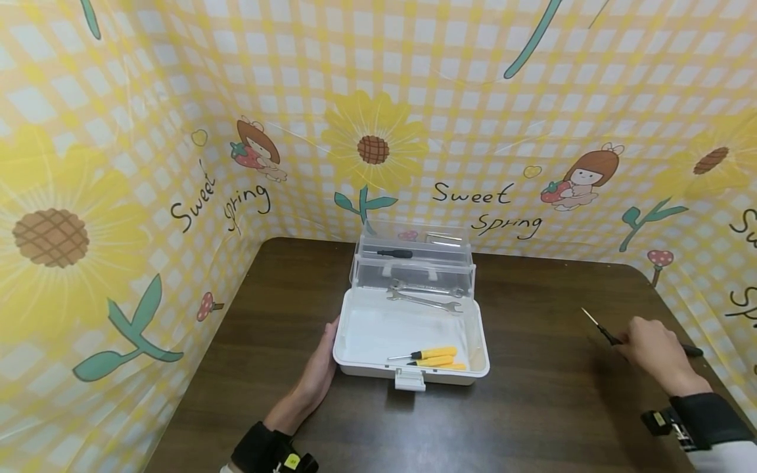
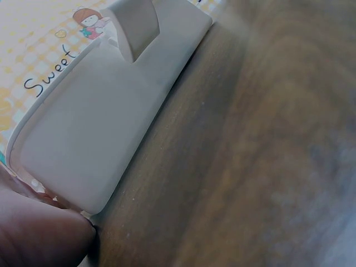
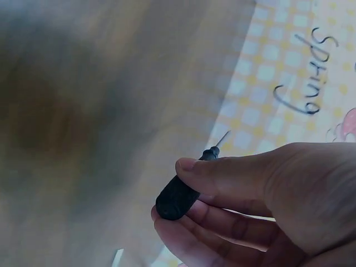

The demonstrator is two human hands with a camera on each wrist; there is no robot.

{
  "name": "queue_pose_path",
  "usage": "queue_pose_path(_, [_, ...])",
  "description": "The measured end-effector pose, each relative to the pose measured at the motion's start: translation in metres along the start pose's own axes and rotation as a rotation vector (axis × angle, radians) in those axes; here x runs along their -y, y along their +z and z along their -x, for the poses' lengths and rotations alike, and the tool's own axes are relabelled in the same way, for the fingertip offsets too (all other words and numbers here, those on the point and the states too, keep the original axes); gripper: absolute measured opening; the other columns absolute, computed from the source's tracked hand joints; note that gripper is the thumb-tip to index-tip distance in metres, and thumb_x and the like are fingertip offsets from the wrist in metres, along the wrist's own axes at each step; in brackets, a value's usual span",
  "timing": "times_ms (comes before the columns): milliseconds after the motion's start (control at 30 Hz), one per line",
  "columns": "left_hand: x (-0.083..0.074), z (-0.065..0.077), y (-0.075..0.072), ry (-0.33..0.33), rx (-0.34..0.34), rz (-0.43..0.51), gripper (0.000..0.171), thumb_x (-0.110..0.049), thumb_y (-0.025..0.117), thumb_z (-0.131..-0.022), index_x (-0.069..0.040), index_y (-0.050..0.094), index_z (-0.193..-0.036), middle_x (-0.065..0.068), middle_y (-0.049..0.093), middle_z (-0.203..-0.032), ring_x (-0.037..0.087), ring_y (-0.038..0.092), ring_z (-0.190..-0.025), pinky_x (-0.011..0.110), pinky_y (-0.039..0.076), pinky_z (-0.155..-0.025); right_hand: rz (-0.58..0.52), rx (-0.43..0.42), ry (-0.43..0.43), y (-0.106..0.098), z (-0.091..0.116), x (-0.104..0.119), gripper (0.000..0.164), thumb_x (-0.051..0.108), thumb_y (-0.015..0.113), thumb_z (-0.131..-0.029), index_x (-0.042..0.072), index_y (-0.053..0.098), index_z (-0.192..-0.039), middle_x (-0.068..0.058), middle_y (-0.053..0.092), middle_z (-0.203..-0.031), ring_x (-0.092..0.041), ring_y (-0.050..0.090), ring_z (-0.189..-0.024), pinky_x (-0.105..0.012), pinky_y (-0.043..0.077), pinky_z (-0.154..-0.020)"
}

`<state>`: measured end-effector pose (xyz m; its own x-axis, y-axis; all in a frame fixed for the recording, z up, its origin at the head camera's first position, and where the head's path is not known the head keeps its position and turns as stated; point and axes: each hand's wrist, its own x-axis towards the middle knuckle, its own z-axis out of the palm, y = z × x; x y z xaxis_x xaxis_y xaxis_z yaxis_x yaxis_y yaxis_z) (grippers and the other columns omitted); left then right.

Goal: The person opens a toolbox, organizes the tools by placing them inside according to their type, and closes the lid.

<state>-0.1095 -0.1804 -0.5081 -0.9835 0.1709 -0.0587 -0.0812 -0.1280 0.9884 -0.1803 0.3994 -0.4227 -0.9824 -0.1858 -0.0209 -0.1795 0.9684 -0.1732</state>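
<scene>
A white toolbox [image 1: 378, 325] stands with its clear lid raised at the back. Along its left wall lies my left hand [image 1: 320, 363], fingers fairly straight against the side; the thumb [image 2: 47, 233] shows at the box's corner in the left wrist view. Off to the right, my right hand [image 1: 653, 348] grips a black-handled screwdriver [image 3: 179, 194] between thumb and fingers, its thin shaft pointing away. Another black handle [image 1: 692, 351] shows past the right side of that hand. Inside the box lie several yellow-handled screwdrivers [image 1: 436, 353] near the front and open-end wrenches [image 1: 424, 301] at the back.
The lid's clear compartments [image 1: 412, 268] hold a small black-handled tool [image 1: 395, 253] and thin metal pieces [image 1: 443, 240]. A white latch [image 1: 410, 380] hangs at the box front. Patterned yellow cloth [image 1: 378, 79] walls the dark wooden table [image 1: 532, 394] at the back and sides.
</scene>
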Motion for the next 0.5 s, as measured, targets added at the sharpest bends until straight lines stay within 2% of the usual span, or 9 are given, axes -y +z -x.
queue_pose_path(300, [-0.003, 0.0, 0.001, -0.017, 0.0, -0.001, 0.084, -0.064, 0.014, -0.112, -0.005, -0.001, -0.17, 0.012, -0.003, -0.178, 0.028, -0.009, -0.164, 0.058, -0.005, -0.129, 0.02, -0.055, -0.076, -0.02, -0.015, 0.027, 0.009, 0.002, 0.085, -0.083, 0.001, 0.078, -0.077, -0.012, 0.07, -0.071, -0.032, 0.066, -0.062, -0.054, 0.053, -0.057])
queue_pose_path(500, [-0.004, 0.001, 0.001, -0.019, 0.003, -0.002, 0.083, -0.063, 0.014, -0.112, -0.006, -0.002, -0.17, 0.011, -0.004, -0.178, 0.028, -0.01, -0.163, 0.058, -0.006, -0.129, 0.047, -0.092, -0.152, -0.035, -0.023, 0.05, 0.008, 0.003, 0.086, -0.083, -0.001, 0.079, -0.079, -0.01, 0.07, -0.07, -0.026, 0.064, -0.059, -0.049, 0.053, -0.054])
